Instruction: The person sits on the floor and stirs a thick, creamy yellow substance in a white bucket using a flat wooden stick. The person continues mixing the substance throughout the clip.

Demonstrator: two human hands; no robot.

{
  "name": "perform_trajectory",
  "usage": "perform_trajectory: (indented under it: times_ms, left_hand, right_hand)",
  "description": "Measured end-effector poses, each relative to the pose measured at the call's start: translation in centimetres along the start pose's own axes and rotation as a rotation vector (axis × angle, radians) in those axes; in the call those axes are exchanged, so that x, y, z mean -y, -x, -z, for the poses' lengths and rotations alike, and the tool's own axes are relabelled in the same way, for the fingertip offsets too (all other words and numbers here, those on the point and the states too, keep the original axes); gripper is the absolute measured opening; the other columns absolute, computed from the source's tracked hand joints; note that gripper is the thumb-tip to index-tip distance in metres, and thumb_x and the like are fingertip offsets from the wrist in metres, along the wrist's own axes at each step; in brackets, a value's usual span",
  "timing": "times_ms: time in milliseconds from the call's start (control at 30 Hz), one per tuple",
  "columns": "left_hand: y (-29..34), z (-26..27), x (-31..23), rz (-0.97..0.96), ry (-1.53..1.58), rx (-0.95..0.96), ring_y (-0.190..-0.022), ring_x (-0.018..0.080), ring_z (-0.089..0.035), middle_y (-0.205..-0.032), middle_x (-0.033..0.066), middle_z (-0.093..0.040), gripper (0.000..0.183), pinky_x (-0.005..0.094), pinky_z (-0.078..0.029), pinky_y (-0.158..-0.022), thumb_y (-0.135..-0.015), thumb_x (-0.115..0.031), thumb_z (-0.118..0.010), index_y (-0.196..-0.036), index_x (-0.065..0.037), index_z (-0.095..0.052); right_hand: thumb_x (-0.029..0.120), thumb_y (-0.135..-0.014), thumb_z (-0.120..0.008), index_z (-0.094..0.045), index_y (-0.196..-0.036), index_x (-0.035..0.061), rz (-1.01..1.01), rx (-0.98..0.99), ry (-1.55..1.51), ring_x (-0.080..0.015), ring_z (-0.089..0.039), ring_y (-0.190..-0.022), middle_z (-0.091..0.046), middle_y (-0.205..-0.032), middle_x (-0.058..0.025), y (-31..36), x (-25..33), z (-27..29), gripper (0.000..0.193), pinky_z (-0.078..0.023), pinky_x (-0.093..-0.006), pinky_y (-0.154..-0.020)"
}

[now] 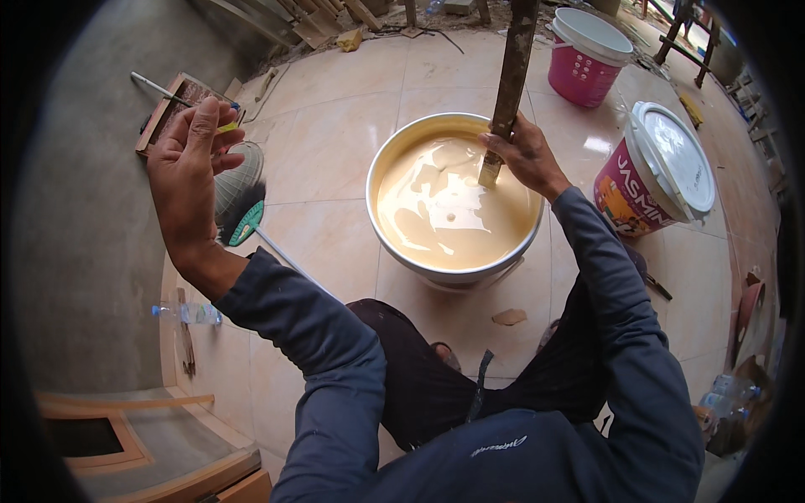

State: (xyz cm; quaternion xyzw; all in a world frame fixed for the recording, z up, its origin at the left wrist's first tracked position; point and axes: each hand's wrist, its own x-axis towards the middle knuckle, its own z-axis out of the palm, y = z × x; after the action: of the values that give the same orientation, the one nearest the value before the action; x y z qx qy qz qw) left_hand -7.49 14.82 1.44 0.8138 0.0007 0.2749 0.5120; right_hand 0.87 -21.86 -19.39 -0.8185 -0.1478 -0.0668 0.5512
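Observation:
A large round metal basin [394, 151] stands on the tiled floor in front of me, filled with smooth cream-coloured paint [453, 210]. My right hand [524, 155] grips a long paint-stained wooden stick [511, 75] that stands nearly upright with its lower end dipped in the paint at the basin's far right side. My left hand [189, 168] is raised to the left of the basin, fingers loosely apart, palm toward me, holding nothing. Both arms wear dark blue sleeves.
A pink paint bucket with a white lid [662, 168] lies tilted right of the basin; another pink bucket [587, 54] stands behind it. A broom [243, 201], a wooden tray with a brush [176, 105] and a water bottle [189, 313] lie at left. Grey wall on the left.

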Motion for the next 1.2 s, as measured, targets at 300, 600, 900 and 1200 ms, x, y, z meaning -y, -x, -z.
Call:
perform_trajectory:
  times_ms: [300, 600, 900, 1200]
  left_hand:
    - [0.1, 0.5, 0.3, 0.007, -0.004, -0.004, -0.083, 0.0153, -0.073, -0.097, 0.0062, -0.075, 0.035, 0.0266, -0.057, -0.067, -0.102, -0.038, -0.07, -0.106, -0.003, -0.076]
    - [0.1, -0.5, -0.2, 0.056, -0.097, 0.003, -0.085, 0.0166, -0.074, -0.1, 0.009, -0.076, 0.037, 0.0283, -0.058, -0.068, -0.102, -0.039, -0.069, -0.107, -0.003, -0.076]
    - [2.0, -6.8, -3.6, -0.301, 0.291, 0.426, -0.091, 0.0206, -0.076, -0.104, 0.0131, -0.077, 0.041, 0.0302, -0.06, -0.072, -0.104, -0.04, -0.067, -0.117, -0.001, -0.072]
    - [1.0, -22.5, 0.0, -0.398, 0.556, 0.637, -0.098, 0.02, -0.074, -0.11, 0.0118, -0.074, 0.052, 0.0336, -0.061, -0.087, -0.105, -0.043, -0.062, -0.135, -0.001, -0.059]
  right_hand:
    - [0.029, -0.098, -0.076, -0.058, -0.113, -0.0002, -0.091, -0.07, -0.374, -0.0183, -0.072, -0.085, -0.065, -0.095, -0.0085, 0.6, 1.5, 1.6, 0.037, -0.063, -0.0319, -0.068]
    - [0.016, -0.096, -0.079, -0.058, -0.116, 0.0019, 0.248, -0.329, -0.437, -0.02, -0.073, -0.096, -0.067, -0.102, -0.0077, 0.0, 4.1, 1.3, 0.032, -0.063, -0.0345, -0.081]
    - [0.015, -0.095, -0.076, -0.055, -0.112, 0.0019, 0.247, -0.232, 0.073, -0.0233, -0.071, -0.075, -0.068, -0.084, -0.0126, -1.2, 1.5, 1.5, 0.03, -0.058, -0.0377, -0.072]
    - [0.014, -0.094, -0.077, -0.059, -0.115, 0.0025, 0.155, 0.099, -0.107, -0.0228, -0.068, -0.086, -0.068, -0.096, -0.012, 2.2, 1.9, -1.2, 0.029, -0.055, -0.0396, -0.081]
